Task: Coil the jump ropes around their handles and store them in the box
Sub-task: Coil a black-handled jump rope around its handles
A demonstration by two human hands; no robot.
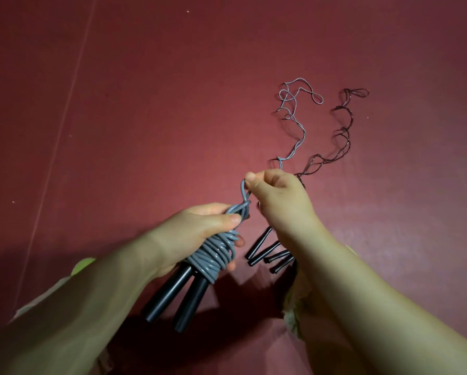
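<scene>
My left hand grips a grey jump rope coiled around its two black handles, which point down toward me. My right hand pinches the last grey loop sticking up from the top of the coil. On the floor beyond lie two uncoiled ropes: a light grey one and a dark red one, both wavy. Their black handles lie under my right wrist, partly hidden. No box is in view.
A dark red floor fills the view, with a pale seam line running diagonally on the left. Cloth of my clothing shows at the bottom edge between my arms.
</scene>
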